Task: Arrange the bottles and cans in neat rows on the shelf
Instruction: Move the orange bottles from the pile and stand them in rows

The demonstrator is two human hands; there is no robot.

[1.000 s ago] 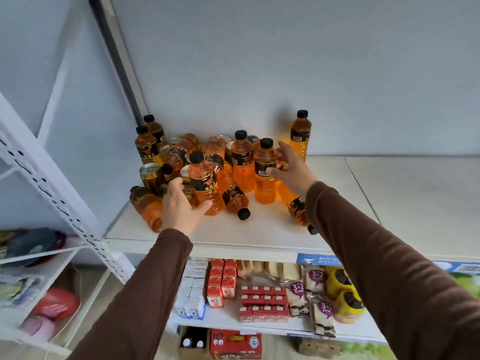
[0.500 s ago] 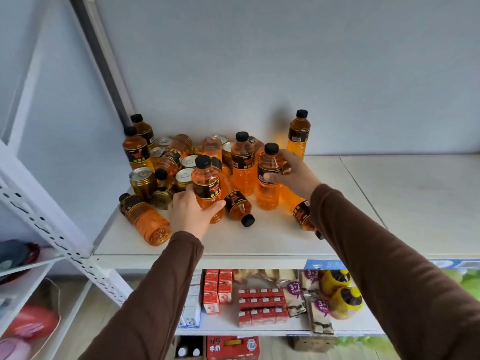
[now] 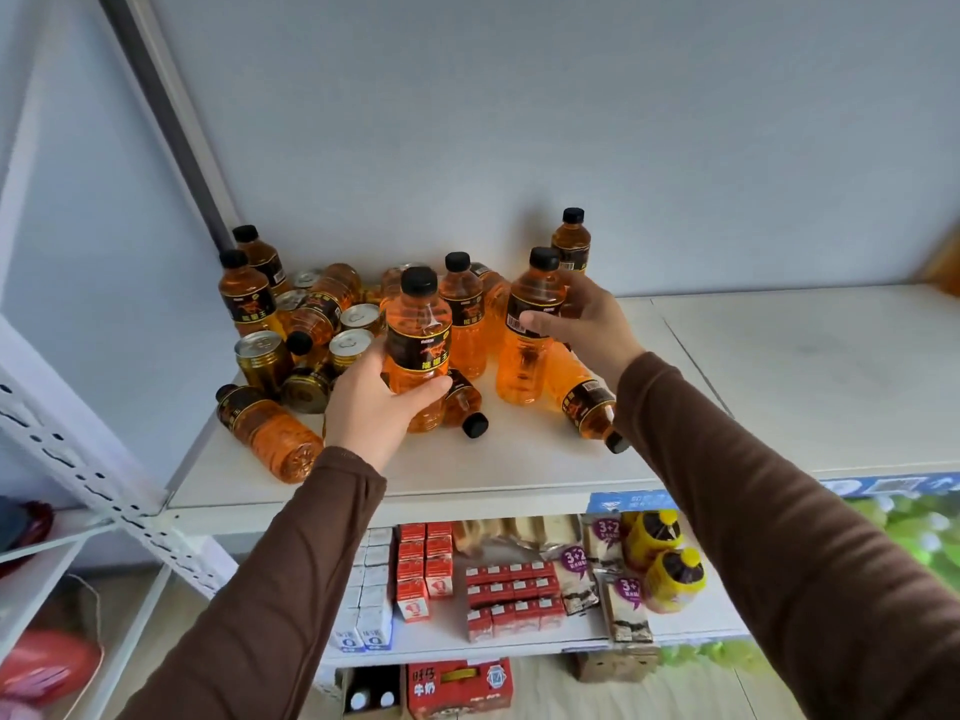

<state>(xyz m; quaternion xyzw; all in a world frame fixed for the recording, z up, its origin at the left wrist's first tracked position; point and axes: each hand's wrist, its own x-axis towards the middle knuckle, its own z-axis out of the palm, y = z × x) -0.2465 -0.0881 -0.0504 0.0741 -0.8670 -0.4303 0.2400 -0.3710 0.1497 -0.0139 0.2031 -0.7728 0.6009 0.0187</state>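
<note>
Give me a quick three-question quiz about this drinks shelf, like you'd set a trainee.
1. True or false: the left hand holds an upright black-capped orange drink bottle.
2. What does the right hand grip? A) gold can B) second orange bottle C) nothing
3. How does the orange bottle at the white shelf's front left sit?

Key: 1 true; 2 B; 3 on its side.

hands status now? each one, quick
Left hand: closed around an upright orange bottle.
Right hand: closed around another upright orange bottle.
</note>
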